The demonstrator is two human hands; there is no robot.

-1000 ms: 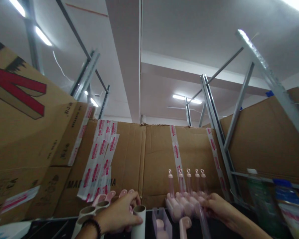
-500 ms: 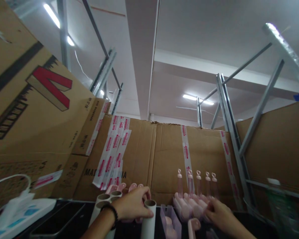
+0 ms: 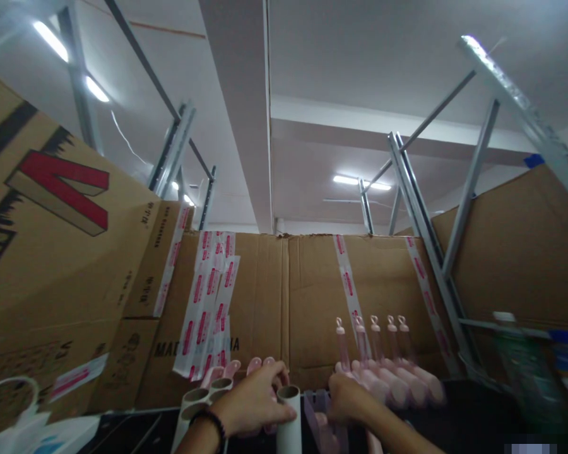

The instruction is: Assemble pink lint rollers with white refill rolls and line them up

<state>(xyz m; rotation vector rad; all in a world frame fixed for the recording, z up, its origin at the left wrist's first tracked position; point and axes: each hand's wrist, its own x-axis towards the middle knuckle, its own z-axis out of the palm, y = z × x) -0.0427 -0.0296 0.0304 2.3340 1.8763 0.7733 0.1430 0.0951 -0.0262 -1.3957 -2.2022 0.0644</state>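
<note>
My left hand (image 3: 260, 400), with a dark bead bracelet at the wrist, grips the upper part of an upright white cardboard tube (image 3: 289, 425), thumb in front. More open-topped tubes (image 3: 195, 396) stand beside that wrist. Several pink rounded pieces (image 3: 254, 364) show behind the hand. My right hand (image 3: 350, 400) is closed over the right side of a lilac tray (image 3: 311, 410) with pink pieces inside. Its fingertips are hidden, and I cannot see what they hold. A pink part (image 3: 373, 443) shows below that hand, and a row of pink cylinders (image 3: 400, 384) lies to its right.
Clear pink tubes with loop tops (image 3: 341, 343) stand behind the cylinders. A green bottle (image 3: 518, 369) is at right, beside a metal rack (image 3: 435, 252). Cardboard walls (image 3: 260, 302) enclose the dark table. A white power strip (image 3: 69, 435) lies at left.
My right hand has moved left from the pink cylinders to the lilac tray. My left hand stays at the white tube. The whole view has shifted slightly.
</note>
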